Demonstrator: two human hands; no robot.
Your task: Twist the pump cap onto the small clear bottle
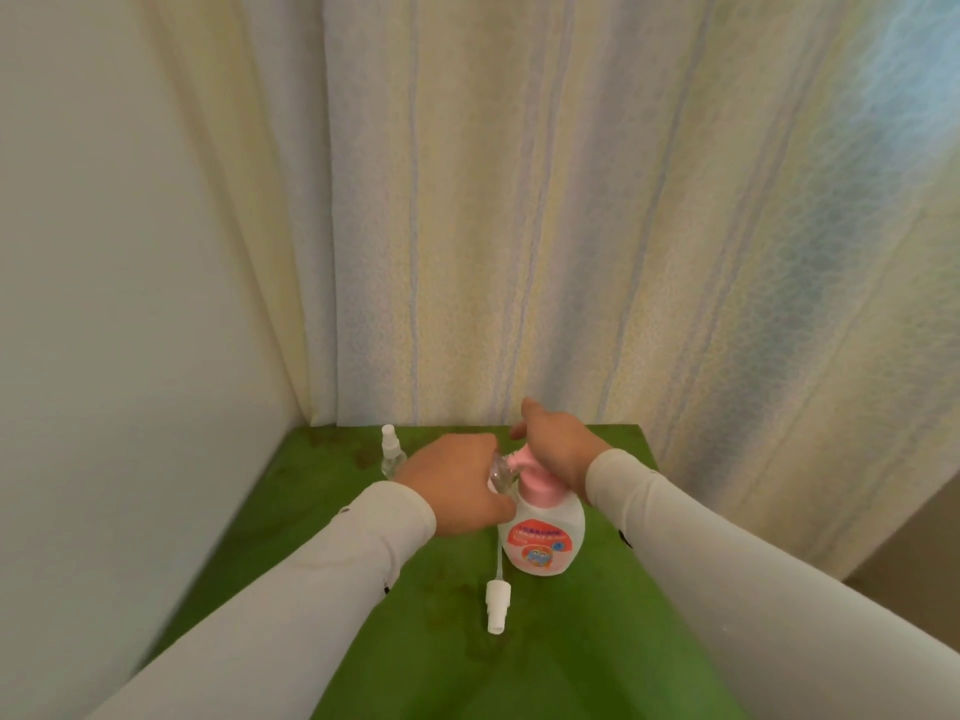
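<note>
A white pump bottle (545, 537) with a pink pump head and a red label stands on the green table (597, 641). My left hand (452, 485) grips a small clear bottle (503, 475), tilted with its mouth at the pink spout. My right hand (558, 449) rests on top of the pink pump head, fingers spread forward. A white spray cap with its thin tube (498, 600) lies on the table in front of the pump bottle.
A second small clear spray bottle (390, 452) with its white cap on stands at the back left of the table. A pale curtain (519, 226) hangs right behind the table, and a white wall (104, 304) closes the left side.
</note>
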